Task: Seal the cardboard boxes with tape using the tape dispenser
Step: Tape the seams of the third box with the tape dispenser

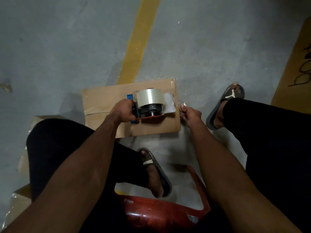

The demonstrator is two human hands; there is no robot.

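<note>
Lying flat on the grey concrete floor [50,47], the brown cardboard box [104,98] looks light and stiff. Above it the red-and-black tape dispenser [148,111] is clenched at its handle by the left hand [123,111]. The thin, clingy, clear tape end [184,104] is pinched by the right hand [191,115]; it is best held at its corners.

One tape dispenser [148,113] is showing, carrying one roll of clear tape [150,97]. Four pieces of cardboard are lying around: one closed cardboard box [151,125] in the middle, two more boxes [38,118] [18,199] at the near left, and one flat sheet with black writing [294,68] at the far right. Two hands are showing, a left hand [122,111] and a right hand [191,115], along with two sandals [225,105] [156,170], one red stool [168,212] and one yellow floor line [138,41].
</note>
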